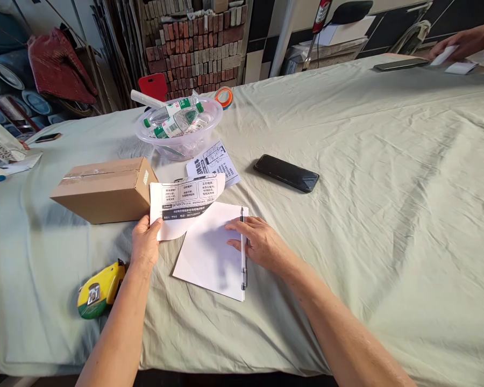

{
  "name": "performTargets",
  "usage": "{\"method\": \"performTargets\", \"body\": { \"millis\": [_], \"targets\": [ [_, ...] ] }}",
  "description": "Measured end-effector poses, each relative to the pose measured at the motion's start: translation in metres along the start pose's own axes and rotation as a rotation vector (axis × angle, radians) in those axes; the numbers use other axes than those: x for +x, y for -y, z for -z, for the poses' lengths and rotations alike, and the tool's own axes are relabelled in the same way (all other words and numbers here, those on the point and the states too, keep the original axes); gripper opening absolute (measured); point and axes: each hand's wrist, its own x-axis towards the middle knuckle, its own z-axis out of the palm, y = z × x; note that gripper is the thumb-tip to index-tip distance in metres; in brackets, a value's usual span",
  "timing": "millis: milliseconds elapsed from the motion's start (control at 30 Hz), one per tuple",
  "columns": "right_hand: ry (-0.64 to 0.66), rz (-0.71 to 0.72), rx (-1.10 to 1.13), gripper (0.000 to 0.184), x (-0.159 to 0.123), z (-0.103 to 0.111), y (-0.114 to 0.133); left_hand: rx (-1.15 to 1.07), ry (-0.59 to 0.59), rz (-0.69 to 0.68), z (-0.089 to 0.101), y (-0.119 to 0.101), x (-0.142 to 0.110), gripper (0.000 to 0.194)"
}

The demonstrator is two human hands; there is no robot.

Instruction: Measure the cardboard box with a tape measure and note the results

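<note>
My left hand (146,243) pinches the lower left corner of a printed flyer (185,204), which is lifted and curls at its right side. Beneath it lies a blank white sheet (210,258), partly covered by the flyer. A clear pen (243,258) lies along the sheet's right edge. My right hand (260,241) is at the pen, its fingers apart and reaching over the sheet; whether they touch the pen is unclear. Another printed sheet (215,161) lies just behind the flyer. A cardboard box (100,191) stands left of it.
A yellow-green tape measure (100,290) lies beside my left forearm. A black phone (286,173) is right of the papers. Behind stand a plastic basin (177,145) with bottles and an orange tape roll (225,98). Another person's hands (463,43) hold paper at the far right.
</note>
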Motion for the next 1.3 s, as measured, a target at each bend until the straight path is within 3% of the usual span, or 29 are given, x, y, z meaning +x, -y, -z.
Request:
{"method": "performTargets", "body": {
  "millis": [1300],
  "targets": [
    [0.003,0.012,-0.001,0.021,0.0012,0.0007,0.0005,-0.013,0.032,-0.016,-0.0034,-0.0005,-0.0022,0.035]
  ]
}}
